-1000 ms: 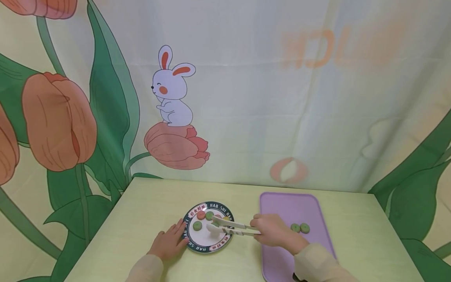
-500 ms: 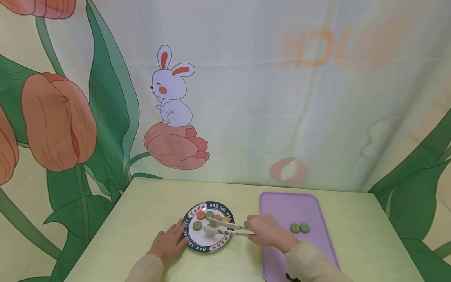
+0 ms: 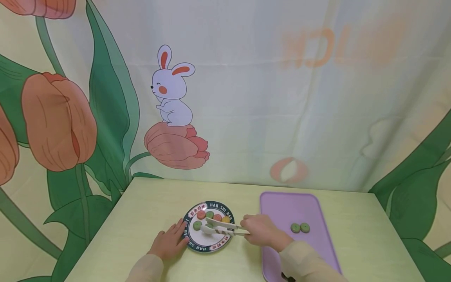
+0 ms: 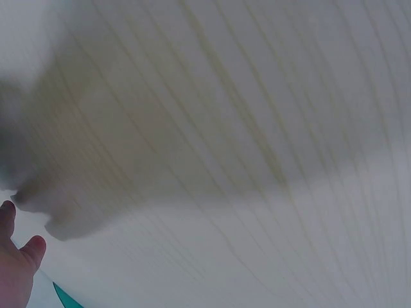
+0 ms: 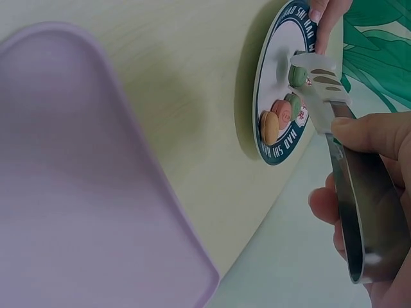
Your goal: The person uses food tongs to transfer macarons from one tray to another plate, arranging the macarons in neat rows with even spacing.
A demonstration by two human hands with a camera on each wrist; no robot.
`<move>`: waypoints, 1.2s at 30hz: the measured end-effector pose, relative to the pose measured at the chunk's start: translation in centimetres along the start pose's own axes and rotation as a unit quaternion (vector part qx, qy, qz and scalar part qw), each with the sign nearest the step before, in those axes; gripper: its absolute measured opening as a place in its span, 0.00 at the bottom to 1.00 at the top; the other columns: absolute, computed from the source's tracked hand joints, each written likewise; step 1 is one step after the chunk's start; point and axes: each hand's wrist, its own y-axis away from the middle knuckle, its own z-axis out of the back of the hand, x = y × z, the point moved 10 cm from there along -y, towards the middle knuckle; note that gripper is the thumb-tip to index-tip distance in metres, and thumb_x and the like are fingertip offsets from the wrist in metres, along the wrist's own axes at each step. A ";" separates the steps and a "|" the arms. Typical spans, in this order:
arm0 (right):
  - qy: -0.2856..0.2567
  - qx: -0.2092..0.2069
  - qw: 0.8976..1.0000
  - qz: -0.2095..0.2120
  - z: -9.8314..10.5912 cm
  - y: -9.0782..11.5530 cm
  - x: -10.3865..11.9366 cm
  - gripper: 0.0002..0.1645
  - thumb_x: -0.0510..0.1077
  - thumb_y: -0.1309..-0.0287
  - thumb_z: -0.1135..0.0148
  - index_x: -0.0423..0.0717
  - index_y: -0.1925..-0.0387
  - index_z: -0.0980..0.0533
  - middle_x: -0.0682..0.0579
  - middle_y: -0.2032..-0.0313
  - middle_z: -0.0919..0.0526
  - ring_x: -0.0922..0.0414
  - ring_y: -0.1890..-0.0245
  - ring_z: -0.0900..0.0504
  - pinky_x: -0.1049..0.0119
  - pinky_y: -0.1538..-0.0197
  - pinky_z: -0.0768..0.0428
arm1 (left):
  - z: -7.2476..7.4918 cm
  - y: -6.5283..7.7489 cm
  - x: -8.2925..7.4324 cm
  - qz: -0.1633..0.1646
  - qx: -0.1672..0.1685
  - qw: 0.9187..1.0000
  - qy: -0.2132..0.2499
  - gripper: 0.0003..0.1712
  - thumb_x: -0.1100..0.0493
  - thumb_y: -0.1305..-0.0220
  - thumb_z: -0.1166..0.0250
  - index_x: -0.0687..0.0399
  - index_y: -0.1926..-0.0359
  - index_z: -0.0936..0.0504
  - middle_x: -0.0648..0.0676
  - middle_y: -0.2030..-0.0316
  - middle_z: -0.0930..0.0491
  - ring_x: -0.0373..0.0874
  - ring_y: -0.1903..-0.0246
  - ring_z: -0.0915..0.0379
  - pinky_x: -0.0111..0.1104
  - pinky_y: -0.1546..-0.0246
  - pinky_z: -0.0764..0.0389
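Note:
In the head view my right hand (image 3: 258, 231) grips the metal handles of tongs (image 3: 220, 231) with pale tips, reaching left over a dark-rimmed plate (image 3: 205, 249). Pink, green and yellow macarons lie on the plate, among them a yellow macaron (image 3: 225, 220) and a green macaron (image 3: 197, 225) at the left. Another green macaron (image 5: 297, 76) appears between the tong tips in the right wrist view; I cannot tell whether they squeeze it. My left hand (image 3: 169, 239) lies with extended fingers at the plate's left rim. Only its fingertips (image 4: 34, 247) show in the left wrist view.
A purple tray (image 3: 282, 201) lies right of the plate, partly under my right forearm. Two green macarons (image 3: 300, 227) sit side by side on it. Behind the pale table (image 3: 155, 192) hangs a printed curtain (image 3: 239, 98) with tulips and a rabbit.
My right hand and the tongs have moved left, their tips going further across the plate towards the left green macaron. The left hand and plate stay put.

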 end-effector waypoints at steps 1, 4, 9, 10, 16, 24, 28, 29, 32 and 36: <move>0.003 -0.001 1.000 0.000 0.0 -0.1 0.0 0.04 0.43 0.62 0.38 0.51 0.80 0.26 0.60 0.82 0.32 0.64 0.86 0.38 0.72 0.84 0.39 | 0.1 0.0 0.0 -0.001 -0.001 1.000 0.000 0.38 0.35 0.39 0.59 0.52 0.35 0.44 0.53 0.34 0.47 0.55 0.38 0.44 0.58 0.44 0.41; 0.008 -0.003 1.000 -0.002 0.0 -0.3 0.1 0.04 0.42 0.63 0.38 0.50 0.80 0.26 0.60 0.82 0.32 0.63 0.86 0.38 0.71 0.85 0.39 | 0.2 0.2 -0.2 -0.008 -0.005 1.000 -0.002 0.39 0.34 0.39 0.61 0.53 0.35 0.43 0.54 0.34 0.46 0.56 0.38 0.44 0.59 0.45 0.41; 0.014 0.001 1.000 -0.007 -0.2 -0.5 0.2 0.03 0.42 0.63 0.39 0.50 0.79 0.25 0.60 0.81 0.31 0.63 0.86 0.38 0.71 0.85 0.39 | 0.2 0.1 -0.3 -0.008 -0.003 1.000 -0.001 0.38 0.35 0.39 0.60 0.53 0.35 0.43 0.54 0.34 0.46 0.55 0.38 0.44 0.59 0.45 0.41; 0.014 0.003 1.000 -0.008 -0.3 -0.5 0.2 0.03 0.42 0.63 0.40 0.50 0.79 0.25 0.60 0.81 0.31 0.63 0.86 0.37 0.71 0.85 0.39 | 0.2 0.1 -0.2 -0.006 -0.002 1.000 0.004 0.38 0.35 0.39 0.59 0.52 0.35 0.43 0.53 0.34 0.47 0.55 0.38 0.44 0.59 0.44 0.41; 0.019 0.013 1.000 -0.013 -0.6 -0.7 0.3 0.04 0.43 0.63 0.39 0.50 0.78 0.25 0.60 0.81 0.30 0.62 0.86 0.36 0.70 0.84 0.37 | -0.1 -0.1 -0.1 -0.003 0.002 1.000 -0.004 0.37 0.35 0.39 0.59 0.51 0.35 0.43 0.52 0.33 0.47 0.54 0.38 0.44 0.58 0.45 0.40; 0.028 0.008 1.000 -0.012 -0.4 -1.0 0.6 0.04 0.43 0.64 0.39 0.51 0.78 0.25 0.60 0.80 0.30 0.62 0.85 0.35 0.70 0.84 0.37 | -0.1 0.0 -0.1 -0.002 0.004 1.000 -0.001 0.37 0.36 0.39 0.58 0.51 0.35 0.43 0.53 0.34 0.47 0.54 0.38 0.44 0.58 0.45 0.40; 0.028 0.012 0.999 -0.015 -0.5 -1.2 0.6 0.04 0.43 0.64 0.39 0.51 0.78 0.25 0.60 0.80 0.30 0.62 0.85 0.35 0.69 0.84 0.37 | 0.0 0.0 -0.2 -0.003 0.005 1.000 0.002 0.37 0.36 0.39 0.58 0.52 0.35 0.43 0.53 0.34 0.47 0.54 0.38 0.44 0.58 0.45 0.40; 0.027 0.014 0.999 -0.017 -0.6 -1.2 0.5 0.04 0.43 0.64 0.39 0.51 0.78 0.25 0.60 0.81 0.30 0.62 0.85 0.35 0.69 0.84 0.37 | 0.0 0.0 -0.2 -0.003 0.005 1.000 0.003 0.37 0.36 0.39 0.58 0.52 0.35 0.43 0.53 0.34 0.47 0.54 0.38 0.44 0.58 0.45 0.40; 0.025 0.018 0.999 -0.022 -0.8 -1.3 0.5 0.04 0.44 0.63 0.39 0.51 0.79 0.25 0.59 0.81 0.30 0.62 0.85 0.35 0.69 0.85 0.38 | 0.0 0.0 -0.2 -0.001 0.004 1.000 0.004 0.37 0.37 0.39 0.57 0.52 0.35 0.43 0.53 0.34 0.47 0.54 0.38 0.45 0.58 0.45 0.40; 0.024 0.021 0.999 -0.026 -0.8 -1.4 0.4 0.04 0.44 0.64 0.38 0.51 0.79 0.25 0.60 0.81 0.30 0.62 0.86 0.36 0.69 0.85 0.38 | -0.1 0.0 0.0 0.005 0.005 1.000 0.003 0.37 0.37 0.39 0.57 0.51 0.35 0.43 0.53 0.33 0.47 0.54 0.38 0.45 0.58 0.45 0.40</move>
